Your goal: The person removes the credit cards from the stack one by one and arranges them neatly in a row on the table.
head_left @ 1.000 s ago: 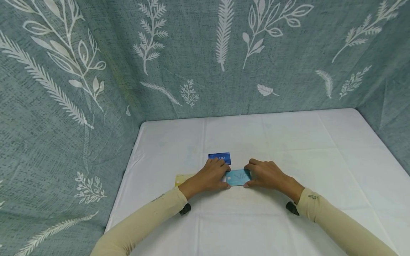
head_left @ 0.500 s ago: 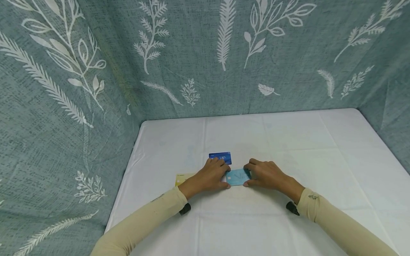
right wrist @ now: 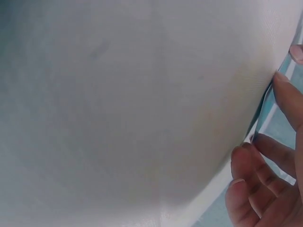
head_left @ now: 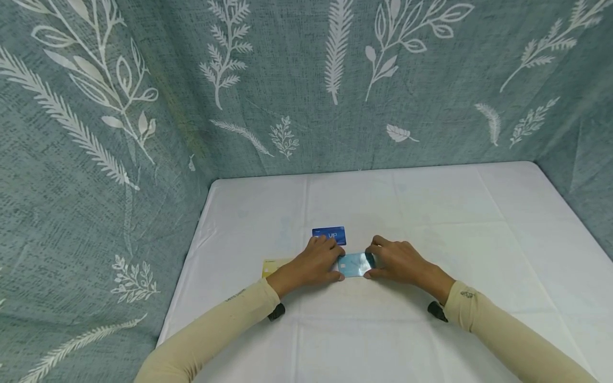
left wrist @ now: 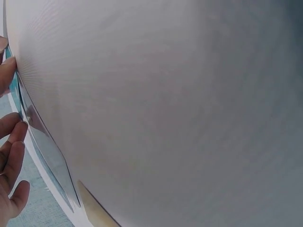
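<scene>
A light blue card (head_left: 354,265) with a small chip lies level between my two hands, low over the table. My left hand (head_left: 313,263) pinches its left end, thumb at the near corner and fingers at the far one. At the opposite end my right hand (head_left: 397,259) pinches it the same way, and a dark patch shows beside those fingers. Just beyond the left fingers is a dark blue card (head_left: 330,234) marked VIP, its lower part covered by them. A yellow card (head_left: 273,266) is partly hidden behind the left wrist. The right wrist view shows the right thumb (right wrist: 288,97) against the card's edge.
A white cloth covers the table (head_left: 431,213). Grey-green curtains (head_left: 306,106) with white leaf prints hang at the back and sides. Small black devices (head_left: 276,312) sit under both wrists.
The light blue card tilts slightly, and a bright glare now washes over its lettering. Both hands stay nearly where they were, still gripping it; the other cards have not moved.
</scene>
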`<control>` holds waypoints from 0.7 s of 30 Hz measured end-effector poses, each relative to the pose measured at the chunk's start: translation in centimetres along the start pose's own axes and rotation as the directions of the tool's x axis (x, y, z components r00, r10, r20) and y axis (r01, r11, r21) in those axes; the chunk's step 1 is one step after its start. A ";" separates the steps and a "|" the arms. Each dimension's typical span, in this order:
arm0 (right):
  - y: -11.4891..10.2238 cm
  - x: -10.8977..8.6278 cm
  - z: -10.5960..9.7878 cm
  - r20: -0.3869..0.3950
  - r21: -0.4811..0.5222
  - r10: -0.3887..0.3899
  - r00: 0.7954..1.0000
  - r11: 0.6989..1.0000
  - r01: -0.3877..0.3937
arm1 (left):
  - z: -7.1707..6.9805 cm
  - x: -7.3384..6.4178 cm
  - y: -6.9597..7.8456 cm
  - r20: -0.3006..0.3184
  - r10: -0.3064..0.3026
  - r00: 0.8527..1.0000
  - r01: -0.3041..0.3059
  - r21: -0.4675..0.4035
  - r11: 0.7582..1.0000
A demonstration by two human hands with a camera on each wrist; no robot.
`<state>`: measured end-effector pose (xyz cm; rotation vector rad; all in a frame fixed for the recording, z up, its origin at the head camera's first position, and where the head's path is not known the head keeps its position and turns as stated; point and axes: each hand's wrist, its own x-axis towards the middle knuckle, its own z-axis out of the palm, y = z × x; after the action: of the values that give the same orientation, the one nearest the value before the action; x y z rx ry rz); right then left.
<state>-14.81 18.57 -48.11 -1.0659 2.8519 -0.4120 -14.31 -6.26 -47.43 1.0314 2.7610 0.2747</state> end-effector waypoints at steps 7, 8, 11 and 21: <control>0.0 0.0 -0.1 0.019 0.005 0.000 1.000 1.000 0.000 | -0.2 0.0 0.1 0.012 0.005 1.000 -0.005 -0.014 1.000; 0.0 0.0 -0.1 0.019 0.006 -0.002 1.000 1.000 0.002 | -0.2 0.0 0.0 0.012 0.008 1.000 -0.008 -0.014 1.000; 0.0 0.1 -0.1 0.016 0.006 -0.008 1.000 1.000 0.008 | -0.2 0.0 0.0 0.011 0.013 1.000 -0.013 -0.009 1.000; 0.1 0.2 -0.1 0.019 -0.004 -0.017 1.000 1.000 0.017 | -0.2 0.0 -0.1 0.021 0.013 1.000 -0.013 -0.011 1.000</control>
<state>-15.09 18.52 -48.04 -1.0899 2.8305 -0.3949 -14.43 -6.38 -47.31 1.0436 2.7321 0.2781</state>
